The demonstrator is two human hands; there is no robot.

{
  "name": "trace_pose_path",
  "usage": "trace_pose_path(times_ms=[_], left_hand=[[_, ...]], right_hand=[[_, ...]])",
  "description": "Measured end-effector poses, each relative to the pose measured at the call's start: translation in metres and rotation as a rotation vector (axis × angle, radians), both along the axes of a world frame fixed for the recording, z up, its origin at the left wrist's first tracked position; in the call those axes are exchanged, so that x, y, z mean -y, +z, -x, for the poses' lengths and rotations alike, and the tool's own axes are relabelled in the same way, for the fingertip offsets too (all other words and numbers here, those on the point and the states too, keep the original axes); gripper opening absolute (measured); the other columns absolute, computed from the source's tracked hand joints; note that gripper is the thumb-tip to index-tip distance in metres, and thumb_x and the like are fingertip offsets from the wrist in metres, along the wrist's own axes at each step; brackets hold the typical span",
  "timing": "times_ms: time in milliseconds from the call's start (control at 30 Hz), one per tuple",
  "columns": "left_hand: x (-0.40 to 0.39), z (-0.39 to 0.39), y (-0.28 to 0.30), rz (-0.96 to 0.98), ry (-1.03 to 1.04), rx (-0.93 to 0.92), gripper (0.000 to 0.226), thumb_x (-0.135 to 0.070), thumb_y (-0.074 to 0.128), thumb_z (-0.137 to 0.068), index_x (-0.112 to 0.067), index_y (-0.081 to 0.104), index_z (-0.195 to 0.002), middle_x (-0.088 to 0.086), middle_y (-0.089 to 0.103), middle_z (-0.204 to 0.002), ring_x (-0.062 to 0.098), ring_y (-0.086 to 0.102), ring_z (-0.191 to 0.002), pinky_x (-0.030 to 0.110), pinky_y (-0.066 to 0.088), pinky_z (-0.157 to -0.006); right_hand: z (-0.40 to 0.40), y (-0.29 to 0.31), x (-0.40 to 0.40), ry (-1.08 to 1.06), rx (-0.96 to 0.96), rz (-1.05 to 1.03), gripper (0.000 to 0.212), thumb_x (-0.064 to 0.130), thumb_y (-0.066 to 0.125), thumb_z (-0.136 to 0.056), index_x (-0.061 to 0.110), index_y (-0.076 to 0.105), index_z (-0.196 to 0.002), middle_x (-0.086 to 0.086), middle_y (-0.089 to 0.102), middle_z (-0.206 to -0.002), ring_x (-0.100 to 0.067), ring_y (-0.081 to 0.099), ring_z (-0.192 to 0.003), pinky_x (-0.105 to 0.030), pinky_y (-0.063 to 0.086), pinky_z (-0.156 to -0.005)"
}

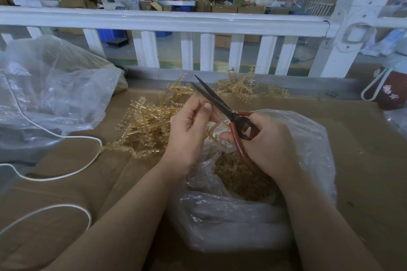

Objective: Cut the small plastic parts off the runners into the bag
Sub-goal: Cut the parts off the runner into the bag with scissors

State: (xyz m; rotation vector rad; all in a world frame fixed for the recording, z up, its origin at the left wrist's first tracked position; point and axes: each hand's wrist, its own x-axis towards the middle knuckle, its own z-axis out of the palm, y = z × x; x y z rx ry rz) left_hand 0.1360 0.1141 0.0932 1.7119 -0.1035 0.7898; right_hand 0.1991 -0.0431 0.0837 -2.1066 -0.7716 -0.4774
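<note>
My right hand (267, 141) grips the red handles of the scissors (222, 108), blades parted a little and pointing up-left toward the far edge of the bench (363, 160). My left hand (188, 130) pinches a runner (214, 125) between thumb and fingers, just beside the blades, above the bag's mouth. The bag (308, 138) (clear plastic, open at top) sits at the near middle of the bench between my forearms, w/ a heap of cut amber parts (237, 178) inside. A pile of uncut runners (145, 125) lies just left of my left hand, touching the bag's left side; more runners (242, 86) spread along the far edge by the white railing (154, 22). A big clear bag (50, 86) fills the far-left corner, and a white cord (72, 138) loops across the left side toward the near edge. Bare cardboard surface shows right of the bag, up to a red mug (389, 92) at the far-right edge.
</note>
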Motion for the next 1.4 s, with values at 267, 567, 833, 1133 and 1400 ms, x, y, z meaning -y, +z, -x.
trace_pose_path(times_ms=[267, 567, 833, 1133, 1400], left_hand=[[-0.006, -0.004, -0.002, -0.088, 0.15, -0.121, 0.026, -0.038, 0.049, -0.095, -0.023, 0.071, -0.094, 0.006, 0.067, -0.101, 0.032, 0.057, -0.108, 0.061, 0.039, -0.101], [0.0, 0.0, -0.003, -0.131, 0.169, -0.169, 0.014, -0.029, 0.069, -0.092, -0.04, 0.067, -0.1, 0.0, 0.056, -0.112, 0.019, 0.047, -0.115, 0.043, 0.038, -0.107], [-0.01, -0.001, 0.0, 0.229, -0.061, -0.447, 0.097, -0.042, 0.087, -0.062, -0.024, 0.035, -0.143, 0.001, 0.063, -0.122, 0.016, 0.064, -0.113, 0.034, 0.055, -0.094], [-0.01, -0.004, -0.002, 0.444, -0.215, -0.329, 0.07, -0.007, 0.085, -0.055, -0.011, 0.057, -0.119, 0.002, 0.063, -0.085, 0.021, 0.064, -0.083, 0.044, 0.058, -0.08], [-0.009, -0.003, 0.004, 0.62, -0.243, -0.27, 0.077, -0.008, 0.082, -0.06, -0.013, 0.046, -0.128, 0.013, 0.063, -0.115, 0.02, 0.07, -0.092, 0.03, 0.058, -0.076]], right_hand=[[-0.003, 0.002, -0.002, 0.168, -0.275, -0.141, 0.027, 0.063, 0.078, -0.064, 0.039, 0.071, -0.076, 0.016, 0.071, -0.073, -0.005, 0.066, -0.066, -0.025, 0.056, -0.061], [-0.001, 0.008, -0.003, 0.151, -0.477, -0.284, 0.016, 0.016, 0.078, -0.084, 0.026, 0.071, -0.074, 0.005, 0.073, -0.069, -0.01, 0.07, -0.06, -0.017, 0.055, -0.055], [-0.005, 0.013, 0.001, 0.141, -0.543, -0.435, 0.022, 0.015, 0.073, -0.088, 0.025, 0.076, -0.069, -0.001, 0.074, -0.071, -0.009, 0.068, -0.061, -0.019, 0.056, -0.061], [-0.003, 0.015, 0.002, 0.222, -0.592, -0.531, 0.024, 0.005, 0.066, -0.093, 0.014, 0.07, -0.071, -0.005, 0.071, -0.067, 0.001, 0.054, -0.042, -0.006, 0.039, -0.042], [0.0, 0.017, 0.004, 0.211, -0.614, -0.643, 0.016, 0.007, 0.065, -0.094, 0.012, 0.066, -0.079, -0.007, 0.072, -0.071, 0.0, 0.056, -0.043, -0.007, 0.042, -0.046]])
